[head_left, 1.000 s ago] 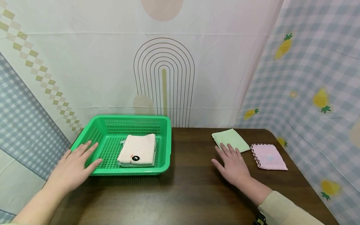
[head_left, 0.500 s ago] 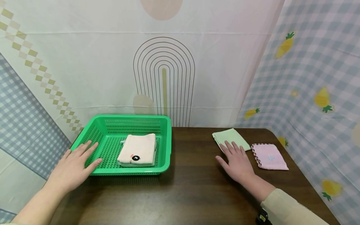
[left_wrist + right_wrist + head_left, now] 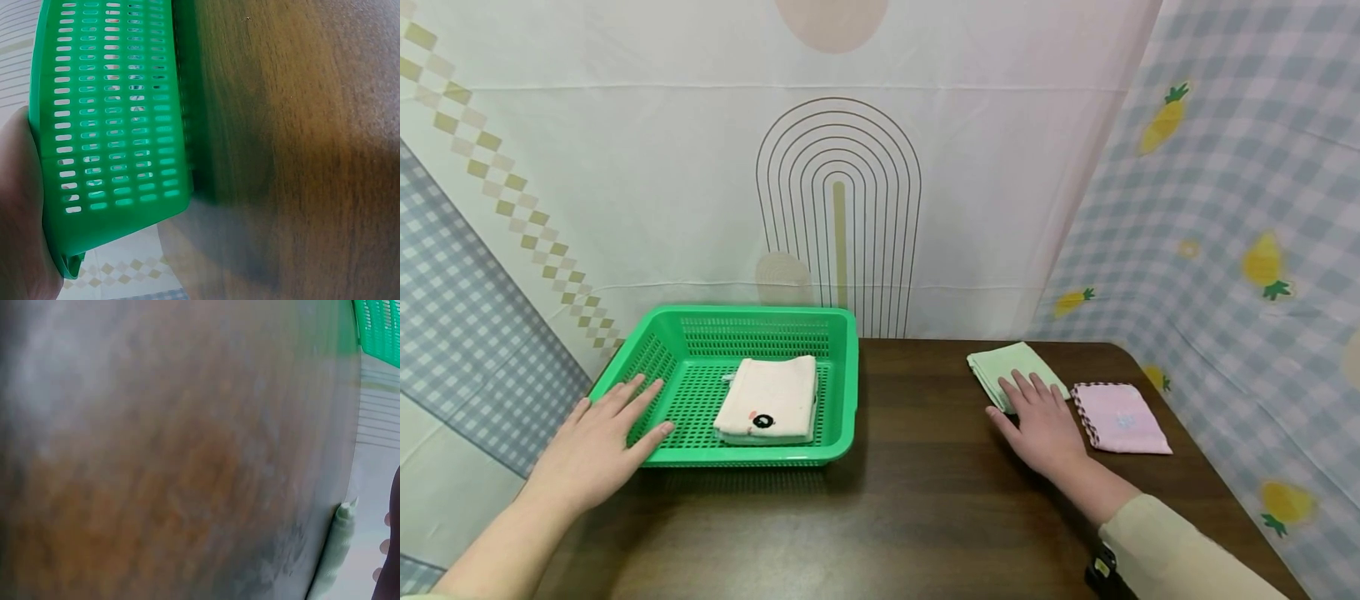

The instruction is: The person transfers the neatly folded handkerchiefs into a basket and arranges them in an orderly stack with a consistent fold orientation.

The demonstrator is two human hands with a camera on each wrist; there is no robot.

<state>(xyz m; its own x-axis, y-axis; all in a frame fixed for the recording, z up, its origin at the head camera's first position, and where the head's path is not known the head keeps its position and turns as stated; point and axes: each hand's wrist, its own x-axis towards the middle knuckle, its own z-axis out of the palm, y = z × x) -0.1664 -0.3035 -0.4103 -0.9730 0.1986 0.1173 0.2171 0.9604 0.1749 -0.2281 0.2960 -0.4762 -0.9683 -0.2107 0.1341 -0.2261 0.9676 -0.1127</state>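
Head view: the left hand (image 3: 591, 454), fingers spread, lies at the left rim of the basket (image 3: 737, 454). The right hand (image 3: 1043, 427), fingers outstretched, hovers over the green cloth (image 3: 1011, 360) on the table (image 3: 910, 533).

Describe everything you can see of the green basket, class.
The green basket looks like plastic: shallow, rectangular, with slotted walls, a perforated floor and a smooth rim. It stands upright on the brown table, a folded cream cloth inside, towards its right. The left hand spreads over its near left corner, apparently touching the rim.
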